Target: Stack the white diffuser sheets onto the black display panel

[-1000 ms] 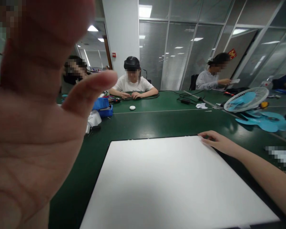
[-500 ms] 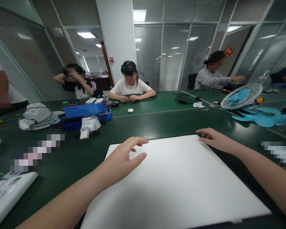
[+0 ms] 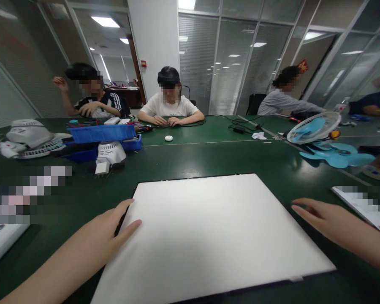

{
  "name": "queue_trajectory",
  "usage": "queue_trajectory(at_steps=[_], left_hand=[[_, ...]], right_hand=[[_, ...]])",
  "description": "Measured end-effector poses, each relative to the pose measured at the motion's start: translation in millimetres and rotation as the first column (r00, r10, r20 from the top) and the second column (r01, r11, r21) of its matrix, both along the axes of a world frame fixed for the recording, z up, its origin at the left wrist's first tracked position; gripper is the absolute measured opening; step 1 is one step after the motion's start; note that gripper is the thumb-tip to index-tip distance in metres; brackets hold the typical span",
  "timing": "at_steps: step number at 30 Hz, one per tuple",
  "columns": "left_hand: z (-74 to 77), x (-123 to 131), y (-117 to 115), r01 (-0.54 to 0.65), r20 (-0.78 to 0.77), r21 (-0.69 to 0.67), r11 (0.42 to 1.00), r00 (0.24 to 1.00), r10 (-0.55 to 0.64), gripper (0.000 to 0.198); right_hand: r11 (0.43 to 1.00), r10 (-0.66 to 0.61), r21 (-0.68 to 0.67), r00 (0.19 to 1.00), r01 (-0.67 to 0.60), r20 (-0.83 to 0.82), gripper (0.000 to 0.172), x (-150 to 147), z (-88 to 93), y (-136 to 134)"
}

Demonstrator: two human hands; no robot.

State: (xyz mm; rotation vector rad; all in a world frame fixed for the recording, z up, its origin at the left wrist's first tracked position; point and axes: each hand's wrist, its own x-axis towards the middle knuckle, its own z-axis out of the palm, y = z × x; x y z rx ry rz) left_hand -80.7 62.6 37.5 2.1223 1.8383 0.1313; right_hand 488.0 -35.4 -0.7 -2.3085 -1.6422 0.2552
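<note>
A large white panel (image 3: pixel 209 228) with a dark edge lies on the green table (image 3: pixel 183 160) in front of me. At its left edge is my left hand (image 3: pixel 109 232), thumb over the white surface and fingers at the rim, apart; whether it touches the panel I cannot tell. To the right of the panel, my right hand (image 3: pixel 321 217) hovers over the table, holding nothing, with thumb and fingers apart.
Blue trays (image 3: pixel 103 133) and white fan parts (image 3: pixel 30 135) stand at the back left. A small white round object (image 3: pixel 168 138) lies ahead. Blue fan blades (image 3: pixel 338 155) and a fan grille (image 3: pixel 315 128) are at the right. Several people sit around the table.
My left hand has moved left, from above the panel to its left edge. My right hand has moved right and nearer, off the far right corner. The view has shifted slightly.
</note>
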Motion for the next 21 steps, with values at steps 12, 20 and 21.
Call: queue_trajectory(at_steps=[12, 20, 21], left_hand=[[-13.5, 0.4, -17.1, -0.050, 0.091, 0.067, 0.997, 0.995, 0.044, 0.072], [-20.5, 7.8, -49.7, 0.010, 0.090, 0.122, 0.992, 0.996, -0.021, 0.064], [-22.9, 8.3, -56.2, 0.017, 0.098, 0.132, 0.991, 0.995, -0.030, 0.065]], right_hand=[[0.998, -0.060, 0.047, 0.971, 0.050, 0.233, 0.056, -71.2, -10.6, -26.9], [0.994, -0.106, 0.058, 0.966, 0.095, 0.237, 0.057, -68.4, -14.7, -77.5], [0.993, -0.118, 0.048, 0.966, 0.110, 0.231, 0.059, -66.6, -16.2, -87.6]])
